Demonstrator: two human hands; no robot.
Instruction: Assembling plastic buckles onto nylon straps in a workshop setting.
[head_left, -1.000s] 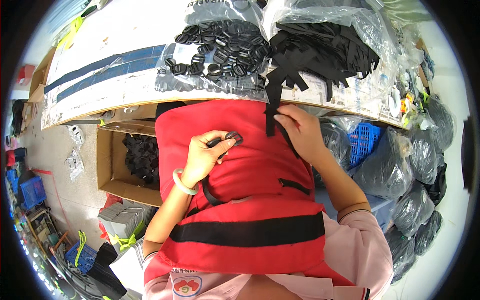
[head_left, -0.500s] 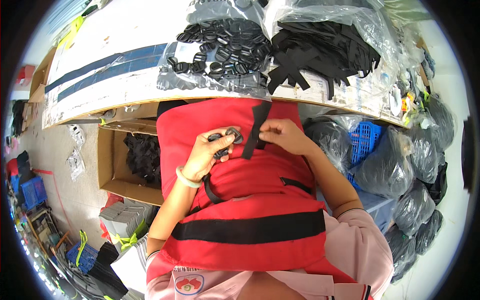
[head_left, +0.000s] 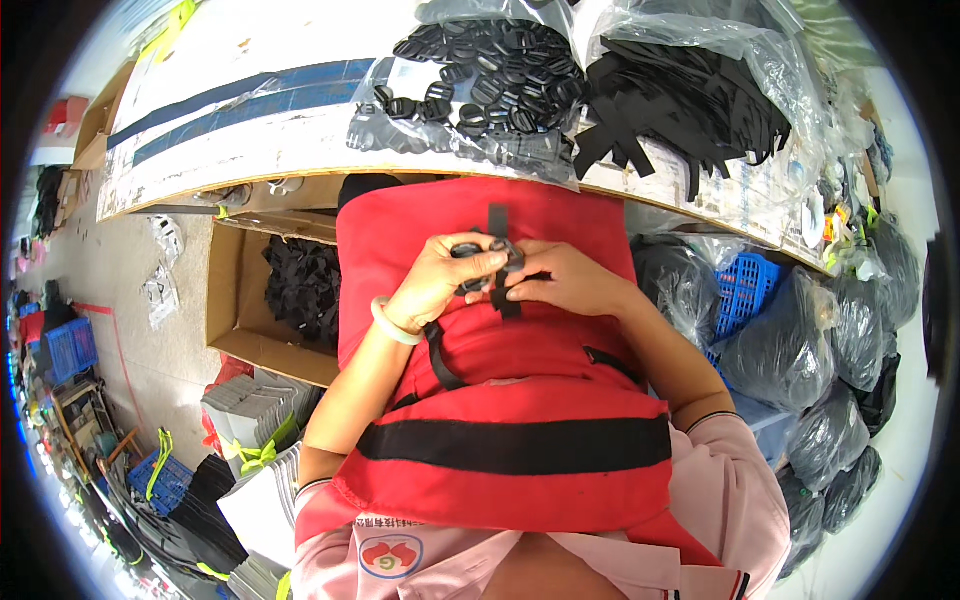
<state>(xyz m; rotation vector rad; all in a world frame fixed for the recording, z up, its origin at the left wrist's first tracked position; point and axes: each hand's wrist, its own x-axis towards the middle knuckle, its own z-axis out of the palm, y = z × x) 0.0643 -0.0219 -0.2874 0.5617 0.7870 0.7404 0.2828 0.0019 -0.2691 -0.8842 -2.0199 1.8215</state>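
Over the red apron (head_left: 400, 215) on my lap, my left hand (head_left: 425, 285) is closed around several black plastic strap buckles (head_left: 466, 251). One of them sticks out between thumb and forefinger, against a short black webbing strap (head_left: 498, 218). My right hand (head_left: 575, 282) pinches that strap from the other side, its fingertips close to the buckle. Part of the strap stands up beyond the fingers and its other end hangs below them. Whether the strap passes through the buckle's slot is hidden by the fingers.
On the white worktable (head_left: 240, 150) ahead lie a heap of black buckles (head_left: 500, 85) on plastic and a pile of black straps (head_left: 690, 110). A cardboard box (head_left: 235, 335) with black pieces stands at left. Stuffed dark bags (head_left: 785, 345) and a blue crate (head_left: 745, 285) crowd the right.
My hands have come together, bringing strap and buckle into contact. The right hand has turned inward, and the strap now stands nearly straight. The whole view has shifted slightly.
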